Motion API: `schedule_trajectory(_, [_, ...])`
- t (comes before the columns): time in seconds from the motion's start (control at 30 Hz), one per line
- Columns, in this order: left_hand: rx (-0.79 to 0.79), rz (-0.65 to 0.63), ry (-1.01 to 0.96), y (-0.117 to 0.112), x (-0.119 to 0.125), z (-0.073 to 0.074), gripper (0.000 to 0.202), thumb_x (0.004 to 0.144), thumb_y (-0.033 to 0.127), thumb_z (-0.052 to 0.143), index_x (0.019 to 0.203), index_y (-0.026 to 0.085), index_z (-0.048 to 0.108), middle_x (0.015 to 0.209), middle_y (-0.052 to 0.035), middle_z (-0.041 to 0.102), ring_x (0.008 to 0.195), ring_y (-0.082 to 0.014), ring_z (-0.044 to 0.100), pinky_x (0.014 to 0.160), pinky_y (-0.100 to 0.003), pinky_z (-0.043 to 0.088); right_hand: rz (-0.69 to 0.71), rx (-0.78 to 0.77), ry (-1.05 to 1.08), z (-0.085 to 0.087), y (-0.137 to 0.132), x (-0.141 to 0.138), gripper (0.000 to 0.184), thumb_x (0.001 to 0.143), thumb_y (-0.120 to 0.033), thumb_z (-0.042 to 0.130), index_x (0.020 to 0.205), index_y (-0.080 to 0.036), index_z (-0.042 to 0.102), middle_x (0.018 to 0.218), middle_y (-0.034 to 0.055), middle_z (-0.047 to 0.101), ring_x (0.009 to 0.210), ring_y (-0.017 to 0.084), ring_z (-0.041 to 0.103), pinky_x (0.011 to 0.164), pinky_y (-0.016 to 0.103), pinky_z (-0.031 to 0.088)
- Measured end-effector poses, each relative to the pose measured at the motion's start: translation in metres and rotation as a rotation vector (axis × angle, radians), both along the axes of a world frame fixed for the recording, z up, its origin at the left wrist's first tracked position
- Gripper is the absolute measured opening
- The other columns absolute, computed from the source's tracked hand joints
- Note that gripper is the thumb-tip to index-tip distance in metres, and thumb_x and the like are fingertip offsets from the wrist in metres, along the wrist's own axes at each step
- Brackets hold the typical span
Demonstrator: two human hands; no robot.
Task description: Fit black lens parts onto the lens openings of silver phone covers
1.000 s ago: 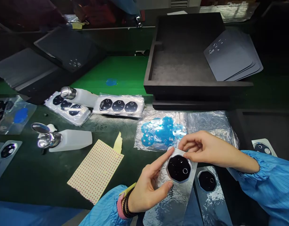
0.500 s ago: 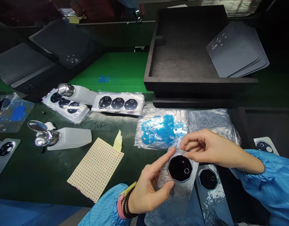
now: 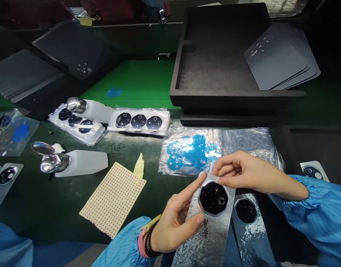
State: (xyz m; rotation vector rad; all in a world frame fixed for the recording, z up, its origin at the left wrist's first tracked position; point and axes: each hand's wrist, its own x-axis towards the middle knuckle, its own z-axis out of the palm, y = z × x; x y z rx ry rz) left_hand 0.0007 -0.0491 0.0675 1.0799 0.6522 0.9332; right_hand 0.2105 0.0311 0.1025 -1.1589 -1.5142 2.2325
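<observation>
In the head view, near centre, a silver back cover [image 3: 208, 237] is clasped by the left hand [image 3: 173, 222] while the far rim of its octagonal lens [image 3: 213, 198] is pinched by the right hand [image 3: 242, 172] (nothing seems peeled yet).

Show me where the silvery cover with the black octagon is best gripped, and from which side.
Grip the silvery cover by its thin long edges, coming in from the sides beside the octagon. It is a flat, thin panel, and the glossy black face would likely smudge. The left hand pinches the left edge so; the right hand pinches the top edge.
</observation>
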Motion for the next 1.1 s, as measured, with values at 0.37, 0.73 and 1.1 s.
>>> schedule_trajectory(0.37, [0.126,0.042,0.143,-0.003,-0.003,-0.003,0.057,0.089,0.027,0.058,0.143,0.029,0.043,0.109,-0.0094,0.069,0.071,-0.0162,0.068,0.068,-0.025,0.056,0.023,0.035,0.049,0.000,0.001,0.000,0.018,0.083,-0.028,0.063,0.089,-0.011,0.064,0.075,0.0024,0.069,0.067,0.011,0.066,0.065,0.023,0.051])
schedule_trajectory(0.73, [0.148,0.051,0.203,-0.007,-0.004,-0.006,0.055,0.089,0.028,0.058,0.142,0.029,0.045,0.068,-0.0027,0.066,0.058,-0.0150,0.062,0.061,-0.023,0.052,0.019,0.055,0.048,0.001,-0.001,0.000,0.018,0.081,-0.027,0.066,0.087,-0.011,0.063,0.066,0.0004,0.061,0.057,0.007,0.054,0.058,0.020,0.045])
schedule_trajectory(1.1, [0.125,-0.039,0.158,0.002,-0.005,0.005,0.061,0.090,0.014,0.054,0.144,0.039,0.039,0.085,0.0001,0.070,0.076,-0.0131,0.067,0.077,-0.020,0.052,-0.016,0.066,0.041,0.003,-0.003,-0.001,0.015,0.077,-0.023,0.068,0.083,-0.011,0.064,0.059,-0.0018,0.056,0.050,0.004,0.046,0.050,0.017,0.040])
